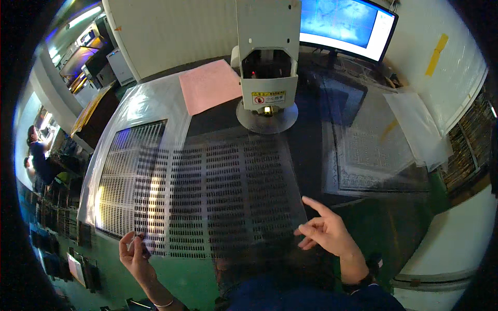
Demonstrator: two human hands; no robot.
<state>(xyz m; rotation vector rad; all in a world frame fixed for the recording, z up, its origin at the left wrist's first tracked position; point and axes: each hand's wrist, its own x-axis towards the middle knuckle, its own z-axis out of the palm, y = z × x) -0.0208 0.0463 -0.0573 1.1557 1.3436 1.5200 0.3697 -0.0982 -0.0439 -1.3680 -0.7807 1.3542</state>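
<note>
Left hand (135, 255) pinching patterned film (224, 194), right hand (332, 236) half-curled, index finger (317, 207) extended by film's right edge

dash-patterned sheet (228, 186) between left hand (136, 254) and right hand (331, 233): see-through plastic film, glossy | cover sheet (137, 103) beyond left hand: clear plastic, shiny, creased | pink sheet (210, 85) ahead of hands: matt, paper-like | machine housing (267, 31) farther ahead: smooth, painted-looking

Bare hands (136, 255) (332, 234): two, lower left and lower right
Slotted sheets (116, 181) (224, 186): apparently two, overlapping, left to centre
Pink sheet (210, 87): one, upper centre
Monitor (345, 26): one, upper right
Warning label (268, 97): one, upper centre
Yellow wall tape (437, 55): one strip, upper right
</note>
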